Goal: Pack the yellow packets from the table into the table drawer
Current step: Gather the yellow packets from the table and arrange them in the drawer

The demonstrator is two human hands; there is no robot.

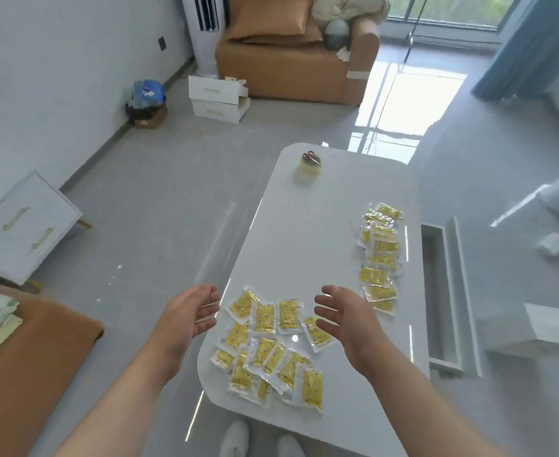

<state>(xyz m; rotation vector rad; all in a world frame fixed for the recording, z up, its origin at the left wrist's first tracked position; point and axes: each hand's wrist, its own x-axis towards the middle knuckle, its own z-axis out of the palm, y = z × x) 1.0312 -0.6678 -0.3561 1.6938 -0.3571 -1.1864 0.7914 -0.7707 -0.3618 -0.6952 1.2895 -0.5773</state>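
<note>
Hovering | left hand (pixel 186 315), right hand (pixel 347 319) | palms inward | flanking yellow packets (pixel 262 351)

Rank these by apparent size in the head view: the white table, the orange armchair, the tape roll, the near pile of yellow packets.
1. white table
2-3. orange armchair and near pile of yellow packets look about alike; the pile sits nearer the camera, so unranked
4. tape roll

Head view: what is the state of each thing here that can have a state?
left hand, open, holds nothing.
right hand, open, holds nothing.
near packets, loose on the table, overlapping.
far packets, in a row by the right edge.
table drawer, pulled out.
scissors, lying on the tape roll.
</note>
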